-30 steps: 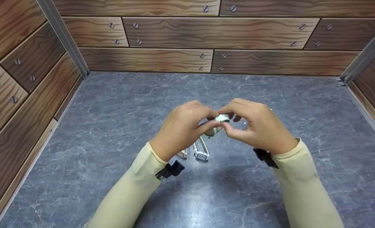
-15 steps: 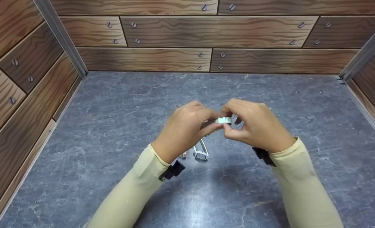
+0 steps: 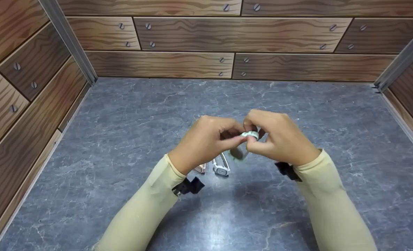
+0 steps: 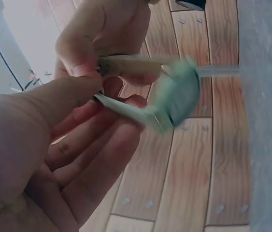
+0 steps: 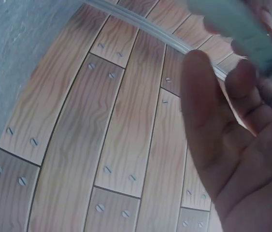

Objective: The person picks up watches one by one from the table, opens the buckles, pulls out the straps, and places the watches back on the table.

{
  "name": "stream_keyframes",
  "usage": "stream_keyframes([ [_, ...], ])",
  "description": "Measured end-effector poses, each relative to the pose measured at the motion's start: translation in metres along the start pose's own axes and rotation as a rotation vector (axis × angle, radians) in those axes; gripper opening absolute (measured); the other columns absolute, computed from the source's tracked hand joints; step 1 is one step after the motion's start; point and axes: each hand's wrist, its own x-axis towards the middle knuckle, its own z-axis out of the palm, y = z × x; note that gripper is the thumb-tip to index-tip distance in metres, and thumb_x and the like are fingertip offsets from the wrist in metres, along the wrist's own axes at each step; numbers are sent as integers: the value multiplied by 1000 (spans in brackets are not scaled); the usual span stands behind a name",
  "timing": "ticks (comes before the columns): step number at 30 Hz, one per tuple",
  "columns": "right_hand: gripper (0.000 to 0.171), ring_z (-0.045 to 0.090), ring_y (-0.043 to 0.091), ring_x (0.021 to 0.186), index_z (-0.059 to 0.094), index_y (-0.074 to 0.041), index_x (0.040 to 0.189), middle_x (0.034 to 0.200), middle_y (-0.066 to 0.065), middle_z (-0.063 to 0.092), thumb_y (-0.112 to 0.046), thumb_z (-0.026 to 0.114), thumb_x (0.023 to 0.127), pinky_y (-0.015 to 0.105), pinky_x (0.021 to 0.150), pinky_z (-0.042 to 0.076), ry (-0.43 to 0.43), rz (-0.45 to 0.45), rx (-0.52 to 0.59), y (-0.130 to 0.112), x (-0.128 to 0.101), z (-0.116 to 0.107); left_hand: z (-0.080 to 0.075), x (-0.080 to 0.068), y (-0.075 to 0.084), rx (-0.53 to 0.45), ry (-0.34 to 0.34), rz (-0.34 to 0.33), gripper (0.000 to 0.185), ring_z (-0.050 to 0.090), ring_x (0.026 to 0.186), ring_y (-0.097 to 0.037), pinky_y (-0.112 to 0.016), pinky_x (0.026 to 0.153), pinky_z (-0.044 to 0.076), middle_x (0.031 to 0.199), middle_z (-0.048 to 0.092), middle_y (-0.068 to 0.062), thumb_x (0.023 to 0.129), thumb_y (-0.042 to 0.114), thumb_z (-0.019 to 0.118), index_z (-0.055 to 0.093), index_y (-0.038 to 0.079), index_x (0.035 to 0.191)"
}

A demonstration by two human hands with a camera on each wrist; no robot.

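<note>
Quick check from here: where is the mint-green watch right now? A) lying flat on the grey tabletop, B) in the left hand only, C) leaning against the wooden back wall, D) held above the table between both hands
D: the left hand and right hand both pinch the mint-green watch above the grey tabletop.

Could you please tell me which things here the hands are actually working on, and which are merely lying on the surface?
In hand:
- mint-green watch, gripped by the left hand and the right hand

Lying about:
- white watch on the grey surface
- pinkish watch beside it, partly hidden
</note>
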Motion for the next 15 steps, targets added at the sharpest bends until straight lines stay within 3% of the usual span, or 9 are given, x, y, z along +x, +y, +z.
stream_keyframes([
  [2, 20, 54, 7, 66, 56, -12, 81, 76, -6, 56, 6, 59, 74, 23, 57, 52, -10, 30, 77, 1, 0, 0, 2, 1, -2, -55, -4, -28, 7, 69, 71, -1, -20, 67, 59, 84, 77, -1, 98, 14, 72, 76, 8, 96],
  [5, 20, 57, 9, 65, 61, -11, 86, 79, -6, 62, 8, 61, 81, 25, 54, 52, -53, 124, 170, 1, -1, -2, 4, 2, -4, -43, 6, -60, 7, 68, 72, -2, -20, 68, 58, 84, 76, -2, 98, 11, 72, 75, 6, 95],
  [10, 14, 64, 9, 72, 73, -12, 98, 89, -6, 72, 0, 68, 91, 26, 59, 55, -93, 251, 144, 1, -3, -9, 7, 3, -4, 12, 43, -132, 10, 68, 77, -2, -17, 72, 58, 90, 76, -1, 99, 16, 72, 74, 6, 101],
  [15, 10, 67, 8, 76, 75, -10, 96, 91, -5, 74, -2, 70, 92, 26, 69, 59, -87, 240, 97, 2, -3, -11, 7, 4, -5, -9, 48, -195, 19, 70, 77, 0, -18, 73, 58, 92, 77, 3, 99, 21, 74, 77, 9, 113],
])
